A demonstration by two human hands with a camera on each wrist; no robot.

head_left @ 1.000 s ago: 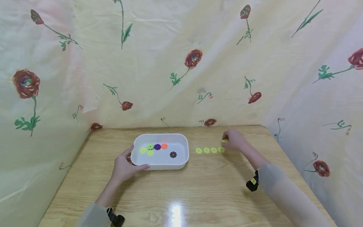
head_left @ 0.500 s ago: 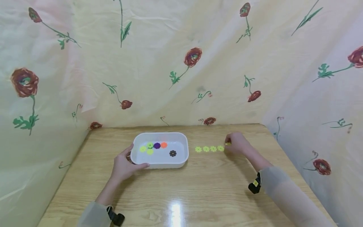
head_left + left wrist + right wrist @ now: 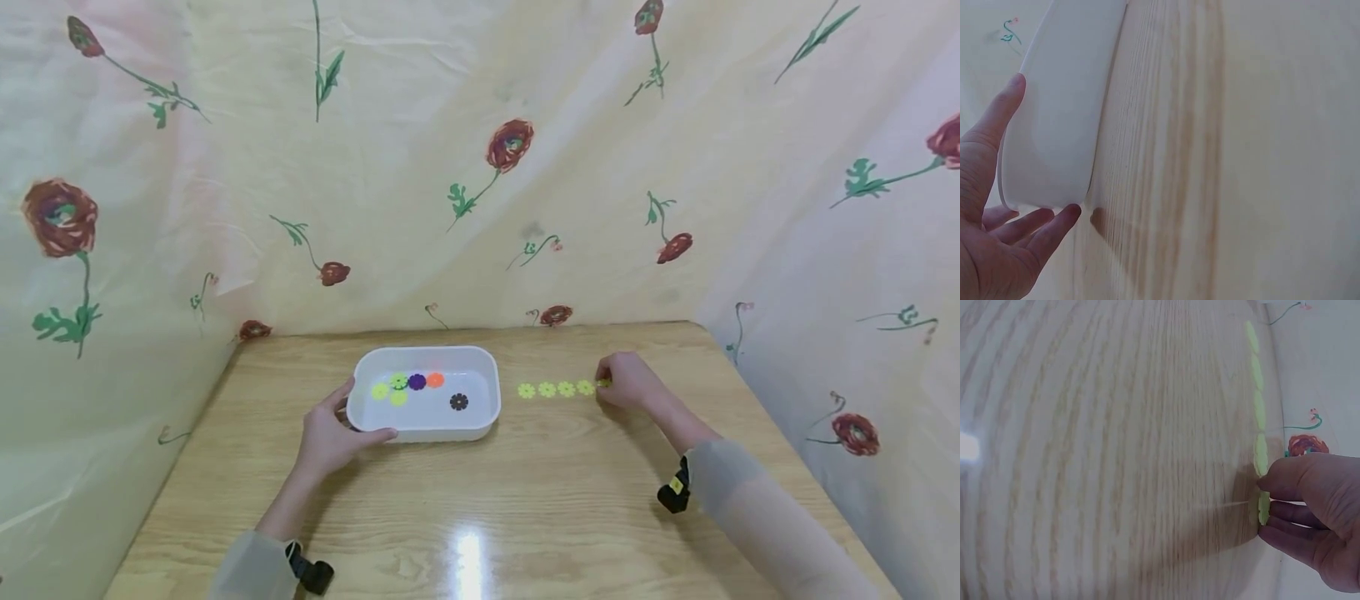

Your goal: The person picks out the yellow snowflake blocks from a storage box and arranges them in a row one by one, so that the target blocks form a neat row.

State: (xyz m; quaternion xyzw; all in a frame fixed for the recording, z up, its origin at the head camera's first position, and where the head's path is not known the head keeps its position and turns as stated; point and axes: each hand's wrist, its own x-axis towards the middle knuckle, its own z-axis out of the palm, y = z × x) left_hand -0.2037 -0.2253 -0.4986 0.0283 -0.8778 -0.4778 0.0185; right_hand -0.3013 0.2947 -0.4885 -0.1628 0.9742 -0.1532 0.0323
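A white plastic tub (image 3: pixel 442 435) stands on the wooden table, holding several flower-shaped pieces. My left hand (image 3: pixel 328 437) grips its left end, with the thumb along the near side. The left wrist view shows the fingers curved around the tub's wall (image 3: pixel 1054 125). To the right of the tub, several yellow-green flower pieces (image 3: pixel 566 389) lie in a straight row. At the row's right end, my right hand (image 3: pixel 628 382) pinches another yellow-green flower piece (image 3: pixel 1264 508) between thumb and fingers, down at the table. The fingers partly cover this piece in the head view.
Inside the tub lie a purple flower piece (image 3: pixel 417 382), an orange one (image 3: pixel 435 380), a dark one (image 3: pixel 459 402) and several yellow-green ones (image 3: pixel 381 392). A floral cloth (image 3: pixel 397 208) hangs behind and beside the wooden table (image 3: pixel 420 508).
My right hand has moved slightly right and down, bringing the flower piece in line with the row's right end. My left hand keeps its grip on the tub.
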